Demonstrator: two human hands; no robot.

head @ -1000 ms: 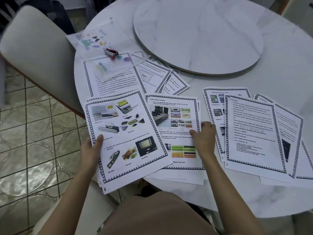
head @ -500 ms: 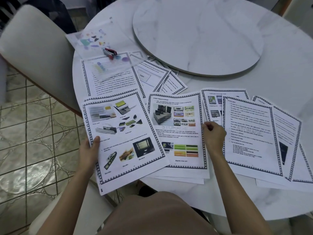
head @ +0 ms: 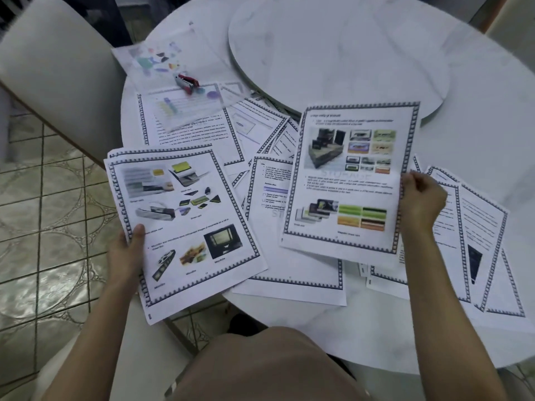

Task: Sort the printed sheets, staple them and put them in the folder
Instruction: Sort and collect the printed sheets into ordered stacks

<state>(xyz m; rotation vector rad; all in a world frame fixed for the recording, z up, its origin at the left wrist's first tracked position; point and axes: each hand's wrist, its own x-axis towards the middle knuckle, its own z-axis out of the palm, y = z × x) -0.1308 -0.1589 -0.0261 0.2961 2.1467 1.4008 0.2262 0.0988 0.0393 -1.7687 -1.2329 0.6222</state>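
We see a white marble table [head: 477, 117] with faint grey veins, and a round turntable [head: 333, 47] of the same veined white at its middle. The printed sheets [head: 185, 227] are white, each framed by a dark blue-grey notched border, with pictures in green, yellow, orange and black. Near the table's far left edge lies a clear folder [head: 162, 62] dotted with teal, purple and yellow shapes, and on it a red and silver stapler [head: 187, 82]. The chair [head: 58, 70] is cream; the floor tiles [head: 43, 227] are pale green-grey with circle patterns.
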